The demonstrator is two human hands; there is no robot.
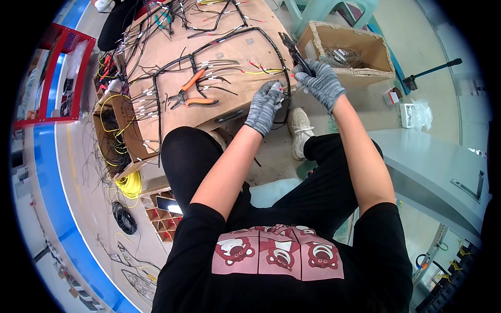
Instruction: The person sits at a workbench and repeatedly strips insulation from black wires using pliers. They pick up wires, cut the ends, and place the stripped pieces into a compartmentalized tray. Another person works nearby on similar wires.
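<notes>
Both hands wear grey knitted gloves. My left hand (266, 105) is closed in a pinch at the board's right edge; a small white and red bit shows at its fingertips, too small to name. My right hand (322, 83) is wrapped round the handles of dark pliers (290, 46), whose head points up and away to the left. A black taped wire harness (229, 35) lies across the brown board (224, 120), its right branch passing beside my left hand. Yellow wires with red ends (263, 70) lie just left of the pliers.
Orange-handled cutters (193, 89) lie on the board. Behind my right hand stands a cardboard box (347, 49) with metal parts. At the left, another box (112, 135) holds wires, above a yellow wire coil (130, 185). A grey table (422, 161) stands at the right.
</notes>
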